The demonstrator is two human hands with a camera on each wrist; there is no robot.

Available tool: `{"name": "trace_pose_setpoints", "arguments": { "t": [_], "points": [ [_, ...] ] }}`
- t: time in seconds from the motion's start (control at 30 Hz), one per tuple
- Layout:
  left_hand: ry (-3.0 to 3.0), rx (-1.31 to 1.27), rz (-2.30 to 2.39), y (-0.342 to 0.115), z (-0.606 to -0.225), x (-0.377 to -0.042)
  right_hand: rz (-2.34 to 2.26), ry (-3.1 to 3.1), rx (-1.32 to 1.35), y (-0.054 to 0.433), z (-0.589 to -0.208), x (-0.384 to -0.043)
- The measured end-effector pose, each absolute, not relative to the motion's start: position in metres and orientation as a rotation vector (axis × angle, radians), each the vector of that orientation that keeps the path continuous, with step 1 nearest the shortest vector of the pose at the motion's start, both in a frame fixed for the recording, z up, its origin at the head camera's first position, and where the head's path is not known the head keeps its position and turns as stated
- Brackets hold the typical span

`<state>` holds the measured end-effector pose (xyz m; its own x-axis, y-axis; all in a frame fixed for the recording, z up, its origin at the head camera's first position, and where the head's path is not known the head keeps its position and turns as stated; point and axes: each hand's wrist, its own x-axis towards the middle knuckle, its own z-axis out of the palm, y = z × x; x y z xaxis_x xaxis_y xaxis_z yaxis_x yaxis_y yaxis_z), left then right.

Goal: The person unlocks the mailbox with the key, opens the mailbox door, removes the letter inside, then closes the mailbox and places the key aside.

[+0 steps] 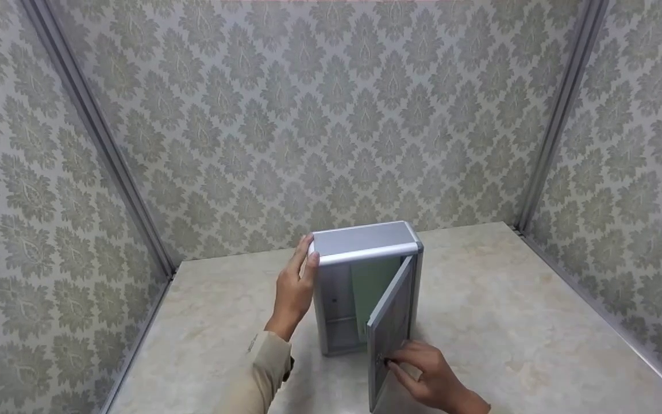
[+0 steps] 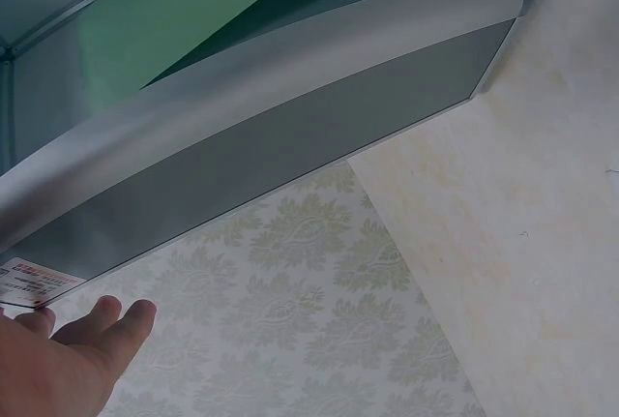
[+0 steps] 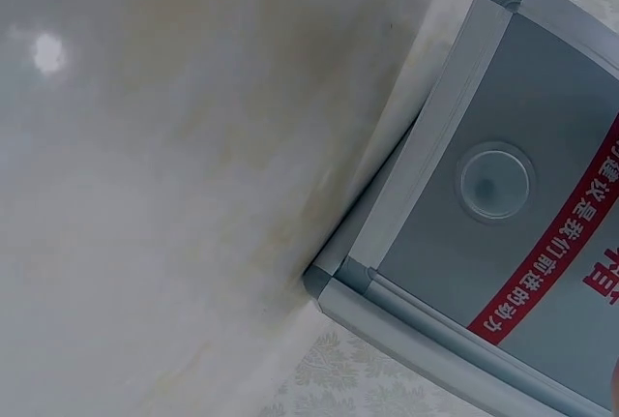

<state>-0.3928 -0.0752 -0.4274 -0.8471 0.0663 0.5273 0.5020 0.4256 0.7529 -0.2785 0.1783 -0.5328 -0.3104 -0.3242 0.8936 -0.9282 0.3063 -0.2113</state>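
Note:
A grey metal box (image 1: 365,238) with silver rims stands upright on the table, its front door (image 1: 391,322) swung outward. A green sheet (image 1: 374,287) is visible inside, also seen in the left wrist view. My left hand (image 1: 296,287) rests against the box's upper left side, its fingers fairly straight at the top corner. With thumb and fingers, my right hand (image 1: 428,374) pinches a small black piece (image 1: 387,362) on the door's outer face; its kind is too small to tell. The right wrist view shows a grey panel (image 3: 435,233) with a round clear disc.
A pale marbled tabletop (image 1: 480,299) lies under the box. Patterned wallpaper panels (image 1: 337,115) rise at the back and both sides, joined by grey metal posts (image 1: 561,115). A red strip (image 3: 551,257) with white characters crosses the panel. A printed label (image 2: 37,282) marks the box's side.

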Motion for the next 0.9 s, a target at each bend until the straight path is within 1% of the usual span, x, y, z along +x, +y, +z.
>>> {"name": "trace_pose_setpoints", "arguments": {
  "t": [0.17,0.27,0.47,0.9],
  "points": [
    [-2.279,-0.469,-1.4,-0.075,-0.428,-0.392,1.011,-1.755,1.154,0.176,-0.511,-0.265],
    [-2.274,-0.474,-1.401,-0.074,-0.428,-0.392,1.011,-1.728,1.18,0.178,-0.504,-0.26],
    [-2.247,-0.488,-1.411,-0.074,-0.428,-0.393,0.998,-1.676,1.235,0.187,-0.504,-0.26],
    [-2.227,-0.503,-1.425,-0.073,-0.429,-0.393,1.036,-1.691,1.248,0.199,-0.507,-0.256]
  ]
}}
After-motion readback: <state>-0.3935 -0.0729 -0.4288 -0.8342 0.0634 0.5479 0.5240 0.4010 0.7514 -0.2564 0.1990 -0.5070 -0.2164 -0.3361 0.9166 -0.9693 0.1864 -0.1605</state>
